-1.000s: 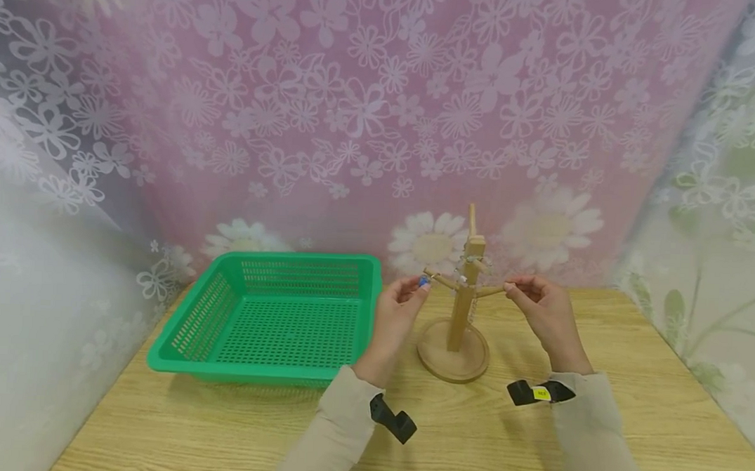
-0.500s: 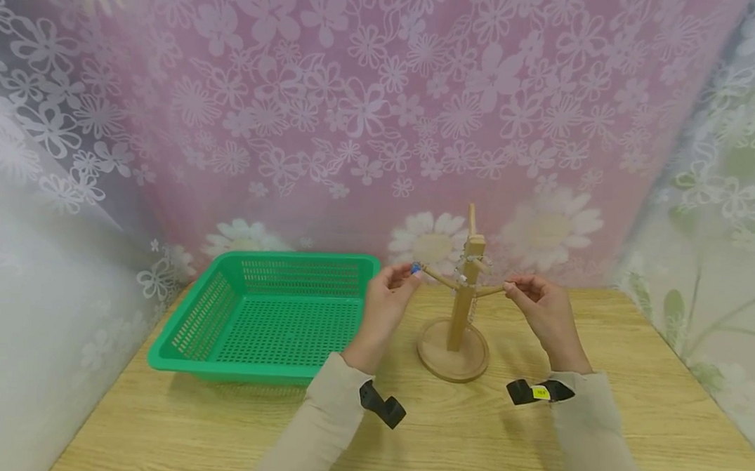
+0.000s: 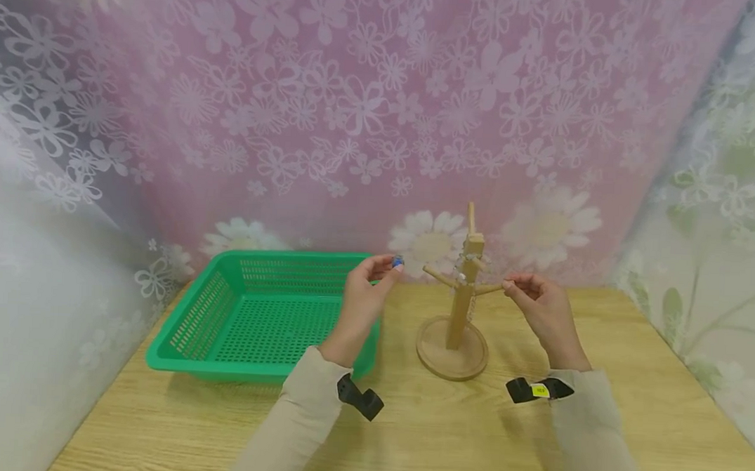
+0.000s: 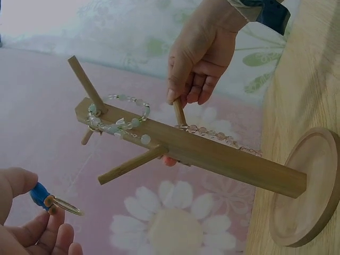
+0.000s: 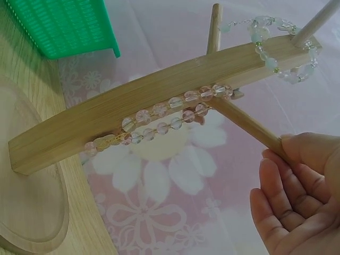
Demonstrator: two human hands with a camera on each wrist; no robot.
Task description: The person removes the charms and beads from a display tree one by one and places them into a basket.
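Note:
My left hand (image 3: 361, 298) pinches a small blue keychain (image 4: 40, 195) between thumb and fingers; its metal ring (image 4: 68, 206) sticks out in the left wrist view. The keychain is in the air, left of a wooden jewelry stand (image 3: 456, 323) and apart from its bare left peg (image 4: 130, 166). With thumb and fingertips, my right hand (image 3: 541, 314) grips the end of the right peg (image 5: 249, 123). A pink beaded bracelet (image 5: 160, 110) hangs from that peg, and a pale green beaded bracelet (image 5: 272, 65) hangs near the stand's top. Something coral (image 4: 169, 160) is partly hidden behind the post.
A green plastic basket (image 3: 182, 364) stands left of the stand, its right side partly behind my left hand. Both rest on a wooden table (image 3: 445, 435). A flowered pink curtain (image 3: 318, 155) hangs close behind them.
My left hand has moved left, drawing the blue keychain away from the left peg's tip until it is apart from it. The right hand keeps its grip on the right peg.

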